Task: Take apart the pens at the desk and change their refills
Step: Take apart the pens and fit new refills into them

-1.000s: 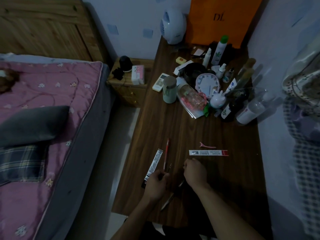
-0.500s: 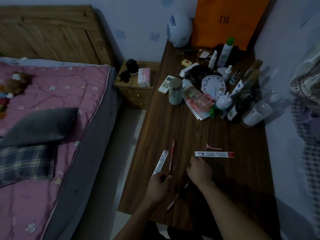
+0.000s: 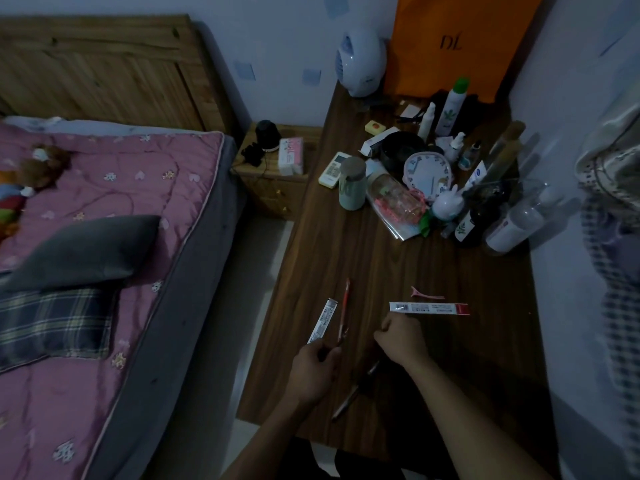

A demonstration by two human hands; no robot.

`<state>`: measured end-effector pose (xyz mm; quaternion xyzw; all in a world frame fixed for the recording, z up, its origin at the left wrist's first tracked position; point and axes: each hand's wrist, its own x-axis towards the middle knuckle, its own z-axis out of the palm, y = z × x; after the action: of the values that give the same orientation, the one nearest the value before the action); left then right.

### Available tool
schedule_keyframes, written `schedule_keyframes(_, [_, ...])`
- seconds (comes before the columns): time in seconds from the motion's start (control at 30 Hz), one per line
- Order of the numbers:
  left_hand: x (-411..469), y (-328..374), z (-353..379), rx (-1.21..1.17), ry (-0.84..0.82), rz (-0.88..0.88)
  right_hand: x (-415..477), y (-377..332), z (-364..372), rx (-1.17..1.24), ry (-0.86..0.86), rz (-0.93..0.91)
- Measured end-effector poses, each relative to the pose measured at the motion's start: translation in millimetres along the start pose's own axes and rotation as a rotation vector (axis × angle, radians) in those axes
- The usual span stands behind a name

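A red pen (image 3: 344, 308) lies on the dark wooden desk (image 3: 346, 258), pointing away from me. My left hand (image 3: 313, 372) is at its near end, and the fingers pinch it there. Just left of the pen lies a white refill pack (image 3: 323, 320). My right hand (image 3: 401, 341) rests on the desk with its fingers curled under; whatever is inside them is hidden. A dark pen (image 3: 351, 394) lies between my forearms, its far end under the right wrist. A second refill pack (image 3: 429, 308) lies just beyond my right hand.
A pink hair clip (image 3: 427, 294) lies behind the second pack. Bottles, a round clock (image 3: 427, 174), a green cup (image 3: 352, 188) and an orange bag (image 3: 457, 43) crowd the desk's far end. A bed (image 3: 104, 237) stands to the left, and a wall is close on the right.
The view has shifted a little. My left hand has edged forward to the red pen's near end. My right hand has stayed near the second refill pack.
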<state>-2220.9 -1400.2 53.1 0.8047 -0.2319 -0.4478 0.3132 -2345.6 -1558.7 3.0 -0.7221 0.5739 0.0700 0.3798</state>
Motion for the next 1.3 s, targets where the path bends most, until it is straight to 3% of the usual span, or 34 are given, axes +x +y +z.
schedule_keyframes(0.17, [-9, 13, -1, 0.017, 0.006, 0.112, -33, -6, -27, 0.599, 0.04, -0.002])
schedule_keyframes(0.63, [-74, 106, -28, 0.056, 0.028, 0.501, -123, -56, -107, 1.321, -0.028, -0.243])
schedule_keyframes(1.3, [-127, 160, -49, -0.045, 0.056, 0.671, -171, -79, -151, 1.458, -0.061, -0.548])
